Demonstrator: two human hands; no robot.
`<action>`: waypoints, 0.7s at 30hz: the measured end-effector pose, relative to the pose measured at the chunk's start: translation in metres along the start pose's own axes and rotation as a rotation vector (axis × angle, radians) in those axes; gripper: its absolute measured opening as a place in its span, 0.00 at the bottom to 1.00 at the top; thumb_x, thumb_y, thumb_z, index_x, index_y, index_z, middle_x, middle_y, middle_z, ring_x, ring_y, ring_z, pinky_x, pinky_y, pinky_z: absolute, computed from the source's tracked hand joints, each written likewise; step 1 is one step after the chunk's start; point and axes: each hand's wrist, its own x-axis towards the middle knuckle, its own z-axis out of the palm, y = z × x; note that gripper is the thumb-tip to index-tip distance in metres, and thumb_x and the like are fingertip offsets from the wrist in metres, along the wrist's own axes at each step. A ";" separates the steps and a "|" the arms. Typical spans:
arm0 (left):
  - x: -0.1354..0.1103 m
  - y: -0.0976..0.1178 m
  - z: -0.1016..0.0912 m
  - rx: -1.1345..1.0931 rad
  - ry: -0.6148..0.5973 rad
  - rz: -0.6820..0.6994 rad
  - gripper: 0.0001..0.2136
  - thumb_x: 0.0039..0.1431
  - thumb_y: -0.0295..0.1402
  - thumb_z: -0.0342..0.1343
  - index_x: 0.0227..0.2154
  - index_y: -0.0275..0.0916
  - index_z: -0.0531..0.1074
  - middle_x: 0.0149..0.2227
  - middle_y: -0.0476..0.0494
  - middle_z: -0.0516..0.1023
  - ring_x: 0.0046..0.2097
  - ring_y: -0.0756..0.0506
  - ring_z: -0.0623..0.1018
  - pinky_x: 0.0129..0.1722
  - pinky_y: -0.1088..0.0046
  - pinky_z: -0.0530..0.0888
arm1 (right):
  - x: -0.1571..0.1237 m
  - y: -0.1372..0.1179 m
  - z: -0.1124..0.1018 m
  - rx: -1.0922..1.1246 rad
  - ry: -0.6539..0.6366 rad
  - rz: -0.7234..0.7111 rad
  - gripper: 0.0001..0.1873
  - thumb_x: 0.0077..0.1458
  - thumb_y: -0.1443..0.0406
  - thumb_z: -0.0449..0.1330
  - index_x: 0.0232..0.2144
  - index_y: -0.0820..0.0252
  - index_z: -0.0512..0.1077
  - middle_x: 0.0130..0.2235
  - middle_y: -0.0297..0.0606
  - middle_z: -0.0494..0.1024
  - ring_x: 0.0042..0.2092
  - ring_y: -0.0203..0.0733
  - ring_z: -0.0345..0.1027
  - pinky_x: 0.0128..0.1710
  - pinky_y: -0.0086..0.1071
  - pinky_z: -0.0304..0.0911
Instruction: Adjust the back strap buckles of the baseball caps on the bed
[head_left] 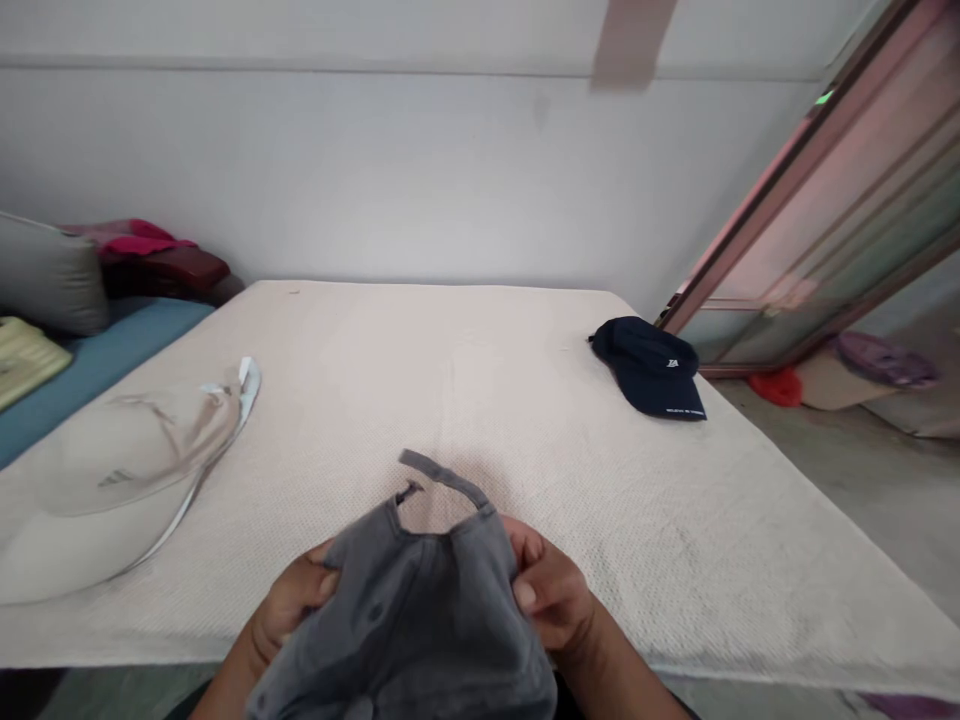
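Note:
A grey baseball cap (pixel 442 620) is between my two hands at the table's near edge, its back opening facing away from me. The cap's strap (pixel 444 477) is unfastened, and its loose end sticks up over the opening. My left hand (pixel 296 600) grips the cap's left side, thumb on the fabric. On the right side, my right hand (pixel 551 590) pinches the cap's edge between thumb and fingers. The lower part of the cap runs out of view at the bottom.
A white cap (pixel 105 540) lies at the left on the cloth-covered table (pixel 420 370). Near the right edge sits a navy cap (pixel 649 368) with white lettering. Beyond the table stand a pale wall (pixel 420 180), a grey cushion (pixel 52 275) at left and a sliding door frame (pixel 787 170) at right.

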 end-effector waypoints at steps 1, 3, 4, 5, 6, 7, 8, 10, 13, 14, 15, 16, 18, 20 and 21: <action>0.004 0.001 0.001 0.014 0.000 -0.010 0.12 0.41 0.26 0.64 0.33 0.37 0.79 0.23 0.45 0.80 0.29 0.41 0.80 0.31 0.68 0.76 | -0.001 -0.001 0.000 -0.002 -0.001 0.010 0.24 0.37 0.67 0.69 0.40 0.64 0.72 0.32 0.40 0.78 0.28 0.37 0.72 0.30 0.30 0.68; 0.014 0.005 0.004 0.063 0.018 -0.020 0.14 0.40 0.22 0.61 0.33 0.37 0.80 0.24 0.45 0.80 0.27 0.42 0.79 0.29 0.69 0.75 | 0.000 -0.007 -0.001 -0.043 0.050 -0.013 0.25 0.39 0.68 0.68 0.43 0.61 0.71 0.34 0.39 0.78 0.30 0.37 0.72 0.32 0.30 0.67; 0.021 0.007 0.006 0.091 0.046 -0.010 0.15 0.39 0.20 0.59 0.33 0.37 0.80 0.24 0.45 0.80 0.26 0.43 0.79 0.28 0.70 0.75 | 0.002 -0.011 -0.002 -0.075 0.092 -0.045 0.23 0.40 0.69 0.67 0.43 0.60 0.71 0.34 0.38 0.77 0.31 0.36 0.72 0.33 0.29 0.66; 0.027 0.009 0.007 0.114 0.084 0.011 0.16 0.38 0.18 0.58 0.32 0.37 0.80 0.25 0.45 0.81 0.25 0.44 0.79 0.27 0.72 0.74 | 0.003 -0.016 -0.004 -0.109 0.134 -0.087 0.21 0.41 0.70 0.66 0.42 0.58 0.71 0.34 0.36 0.77 0.31 0.35 0.71 0.33 0.28 0.66; 0.033 0.010 0.009 0.125 0.126 0.040 0.17 0.36 0.17 0.56 0.31 0.37 0.80 0.25 0.45 0.81 0.25 0.45 0.78 0.26 0.73 0.74 | 0.005 -0.020 -0.006 -0.138 0.168 -0.135 0.18 0.42 0.71 0.66 0.39 0.57 0.72 0.33 0.34 0.76 0.31 0.34 0.70 0.32 0.27 0.65; 0.038 0.012 0.010 0.120 0.163 0.068 0.19 0.34 0.16 0.54 0.31 0.37 0.80 0.26 0.45 0.81 0.25 0.45 0.78 0.26 0.74 0.73 | 0.006 -0.024 -0.009 -0.159 0.195 -0.182 0.15 0.42 0.71 0.65 0.36 0.57 0.73 0.31 0.33 0.75 0.30 0.33 0.69 0.32 0.26 0.64; 0.042 0.014 0.011 0.102 0.189 0.088 0.20 0.32 0.16 0.53 0.31 0.37 0.80 0.27 0.45 0.81 0.26 0.45 0.78 0.27 0.74 0.73 | 0.006 -0.027 -0.011 -0.173 0.215 -0.219 0.12 0.42 0.72 0.65 0.33 0.57 0.73 0.30 0.32 0.74 0.29 0.33 0.68 0.31 0.26 0.63; 0.044 0.018 0.013 0.045 0.211 0.102 0.18 0.33 0.19 0.55 0.31 0.36 0.79 0.27 0.44 0.81 0.27 0.44 0.79 0.29 0.73 0.74 | 0.006 -0.032 -0.016 -0.196 0.239 -0.246 0.09 0.43 0.70 0.65 0.30 0.58 0.73 0.29 0.32 0.74 0.28 0.33 0.67 0.30 0.26 0.62; 0.042 0.021 0.018 0.007 0.281 0.039 0.07 0.43 0.31 0.61 0.26 0.34 0.79 0.25 0.41 0.80 0.28 0.42 0.79 0.32 0.69 0.75 | 0.005 -0.038 -0.022 -0.256 0.303 -0.206 0.07 0.51 0.62 0.63 0.32 0.60 0.74 0.28 0.35 0.74 0.28 0.35 0.67 0.29 0.28 0.62; 0.041 0.021 0.019 0.025 0.316 0.027 0.08 0.45 0.34 0.62 0.26 0.34 0.78 0.25 0.41 0.80 0.27 0.43 0.79 0.32 0.69 0.75 | 0.006 -0.039 -0.023 -0.280 0.334 -0.196 0.10 0.54 0.59 0.60 0.32 0.61 0.74 0.27 0.37 0.74 0.28 0.35 0.67 0.29 0.28 0.62; 0.041 0.021 0.020 0.055 0.345 0.030 0.08 0.47 0.35 0.62 0.26 0.34 0.78 0.25 0.41 0.80 0.27 0.44 0.79 0.31 0.70 0.75 | 0.007 -0.041 -0.025 -0.302 0.363 -0.194 0.13 0.56 0.57 0.58 0.31 0.62 0.74 0.27 0.38 0.74 0.28 0.36 0.67 0.28 0.28 0.62; 0.042 0.021 0.020 0.089 0.360 0.045 0.07 0.48 0.33 0.63 0.27 0.34 0.78 0.26 0.42 0.81 0.27 0.45 0.79 0.31 0.71 0.75 | 0.009 -0.043 -0.026 -0.320 0.385 -0.201 0.15 0.58 0.57 0.57 0.30 0.63 0.74 0.28 0.39 0.74 0.29 0.36 0.68 0.29 0.28 0.62; 0.045 0.021 0.021 0.151 0.338 0.097 0.06 0.46 0.27 0.64 0.30 0.35 0.78 0.28 0.43 0.81 0.28 0.46 0.79 0.31 0.73 0.75 | 0.013 -0.046 -0.028 -0.337 0.403 -0.250 0.13 0.58 0.59 0.57 0.29 0.63 0.74 0.32 0.41 0.75 0.32 0.38 0.69 0.33 0.30 0.63; 0.051 0.020 0.020 0.198 0.318 0.127 0.09 0.44 0.24 0.63 0.32 0.35 0.78 0.29 0.43 0.81 0.29 0.46 0.79 0.32 0.74 0.74 | 0.016 -0.051 -0.029 -0.310 0.398 -0.329 0.07 0.55 0.64 0.59 0.31 0.63 0.74 0.34 0.40 0.75 0.36 0.38 0.69 0.38 0.31 0.64; 0.054 0.020 0.020 0.217 0.325 0.140 0.11 0.43 0.23 0.63 0.33 0.35 0.77 0.29 0.43 0.81 0.29 0.46 0.79 0.31 0.74 0.74 | 0.017 -0.053 -0.030 -0.281 0.395 -0.370 0.04 0.54 0.67 0.60 0.32 0.62 0.74 0.33 0.39 0.75 0.37 0.38 0.69 0.39 0.31 0.64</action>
